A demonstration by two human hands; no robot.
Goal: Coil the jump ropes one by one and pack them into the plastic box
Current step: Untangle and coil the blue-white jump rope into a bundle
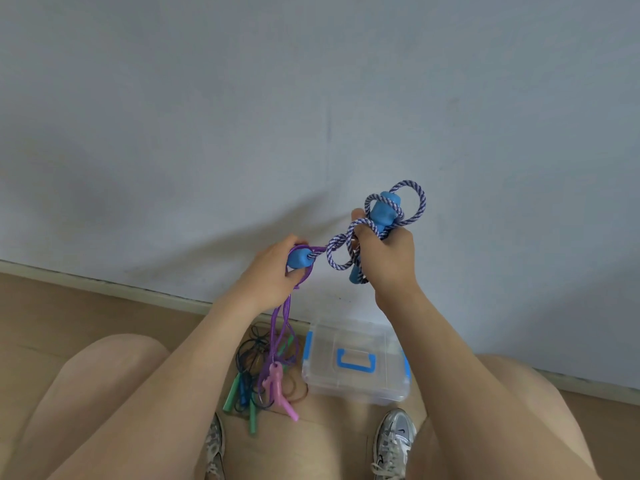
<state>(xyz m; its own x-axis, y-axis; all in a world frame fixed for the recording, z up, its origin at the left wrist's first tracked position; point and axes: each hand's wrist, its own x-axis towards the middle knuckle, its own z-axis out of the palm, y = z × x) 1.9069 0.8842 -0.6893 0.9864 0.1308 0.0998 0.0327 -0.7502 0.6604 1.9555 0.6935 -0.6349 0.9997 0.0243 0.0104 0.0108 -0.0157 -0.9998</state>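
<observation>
Right hand (pixel 384 258) grips blue handle (pixel 385 211) wound in striped rope (pixel 341 251). Left hand (pixel 273 275) grips other handle (pixel 298 258) plus purple rope (pixel 282 327). Closed plastic box (pixel 353 386) on floor below.

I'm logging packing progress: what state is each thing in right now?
Braided rope: partly looped around the blue handle, unfinished.
Right hand: grips that handle and loops.
Left hand: grips the other blue handle and the purple rope.
Purple rope: uncoiled, dangling from the left hand.
Plastic box: on the floor, lid closed.
Green-handled ropes: tangled on the floor beside the box.
</observation>
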